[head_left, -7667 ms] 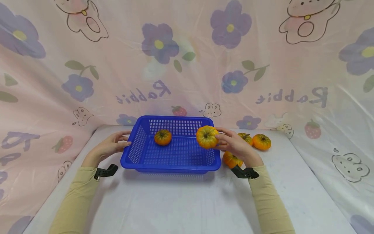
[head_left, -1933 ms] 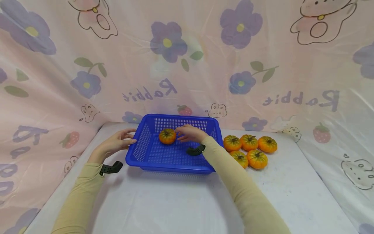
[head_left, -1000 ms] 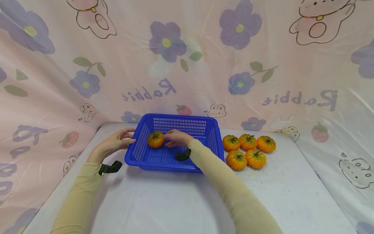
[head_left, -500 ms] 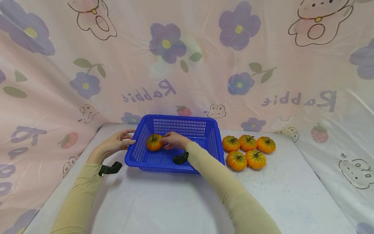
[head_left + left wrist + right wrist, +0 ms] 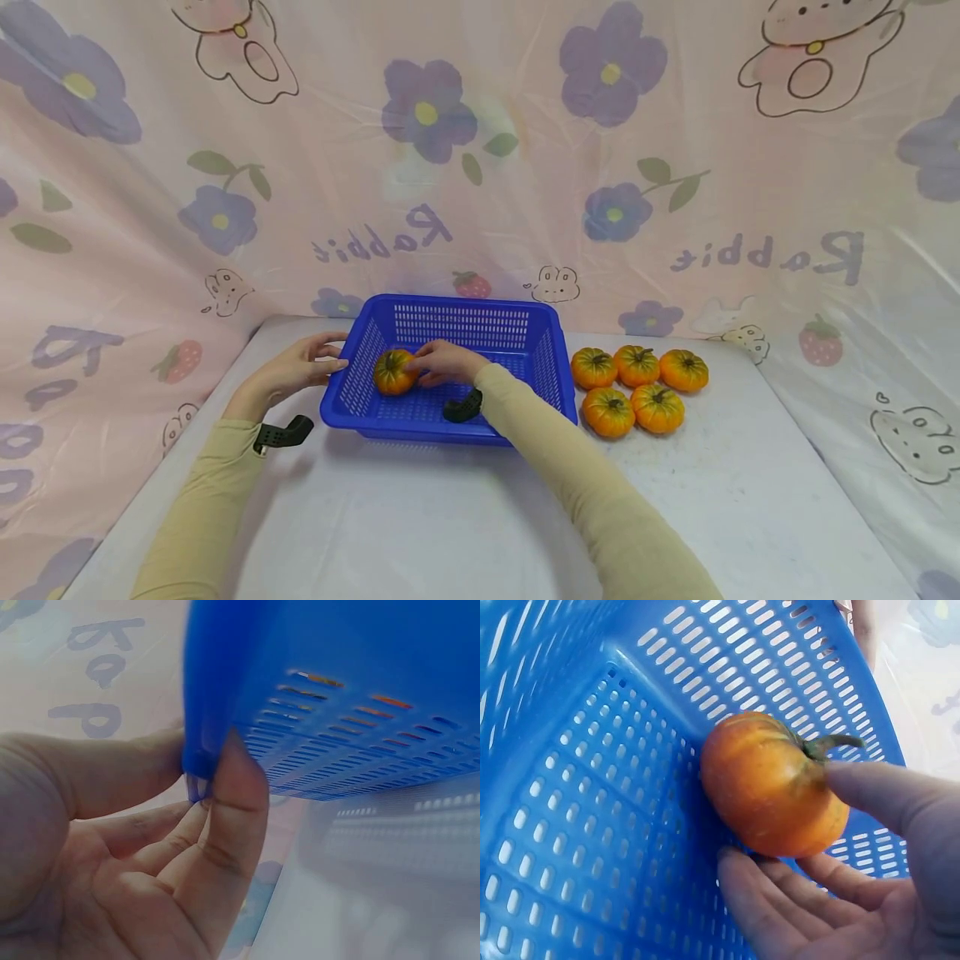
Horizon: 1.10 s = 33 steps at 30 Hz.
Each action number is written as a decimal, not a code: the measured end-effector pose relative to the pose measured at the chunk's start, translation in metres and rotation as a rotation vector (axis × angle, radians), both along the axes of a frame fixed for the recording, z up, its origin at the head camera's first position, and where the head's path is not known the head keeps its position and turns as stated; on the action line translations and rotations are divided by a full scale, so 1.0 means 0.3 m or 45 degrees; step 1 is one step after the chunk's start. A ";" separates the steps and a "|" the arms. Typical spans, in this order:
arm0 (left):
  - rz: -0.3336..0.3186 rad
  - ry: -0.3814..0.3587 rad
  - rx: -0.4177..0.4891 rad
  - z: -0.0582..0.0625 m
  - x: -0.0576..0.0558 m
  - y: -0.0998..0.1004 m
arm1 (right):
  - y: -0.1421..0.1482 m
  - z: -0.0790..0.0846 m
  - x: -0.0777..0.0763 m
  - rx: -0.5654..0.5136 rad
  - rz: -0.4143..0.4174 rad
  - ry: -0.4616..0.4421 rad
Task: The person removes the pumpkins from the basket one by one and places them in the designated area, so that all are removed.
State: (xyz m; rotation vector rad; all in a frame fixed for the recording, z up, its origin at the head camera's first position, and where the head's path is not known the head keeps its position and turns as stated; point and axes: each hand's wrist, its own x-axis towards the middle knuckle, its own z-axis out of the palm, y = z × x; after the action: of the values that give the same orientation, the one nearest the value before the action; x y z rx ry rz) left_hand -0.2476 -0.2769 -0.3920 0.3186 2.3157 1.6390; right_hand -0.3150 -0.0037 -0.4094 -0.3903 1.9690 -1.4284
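A blue plastic basket [image 5: 450,430] with slotted walls stands in the middle of the table. Inside its left part is a small orange pumpkin [image 5: 393,375] with green streaks. My right hand [image 5: 452,363] reaches into the basket and holds this pumpkin from its right side. In the right wrist view the thumb [image 5: 877,796] presses near the curved stem, while the fingers [image 5: 761,904] lie beneath the fruit. At the basket's left end my left hand [image 5: 288,372] pinches the rim [image 5: 206,750] between thumb and fingers, as the left wrist view shows.
Right of the basket, several more small pumpkins [image 5: 608,412] sit close together in two rows on the white table [image 5: 420,525]. A patterned cloth [image 5: 480,183] hangs behind the table and along both sides.
Earlier the right hand held a pumpkin over the basket's right end; now the pumpkins there sit grouped on the table. Recently it moved the basket's pumpkin leftward and nearer. The left hand stayed.
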 end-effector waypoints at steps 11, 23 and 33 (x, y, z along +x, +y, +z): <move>-0.001 -0.010 0.020 -0.002 0.003 -0.001 | -0.012 -0.010 -0.005 0.000 0.021 -0.018; 0.005 0.001 -0.013 0.004 -0.004 0.003 | 0.007 0.034 -0.006 -0.080 0.135 -0.073; 0.006 0.001 -0.019 0.004 -0.003 0.001 | 0.049 0.067 -0.031 -0.238 0.097 -0.164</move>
State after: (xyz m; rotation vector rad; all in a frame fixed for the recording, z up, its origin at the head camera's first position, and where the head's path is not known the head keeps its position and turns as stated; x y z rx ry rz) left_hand -0.2485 -0.2766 -0.3909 0.3109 2.3301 1.6236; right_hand -0.3243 0.0110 -0.3892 -0.4403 1.7069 -1.5541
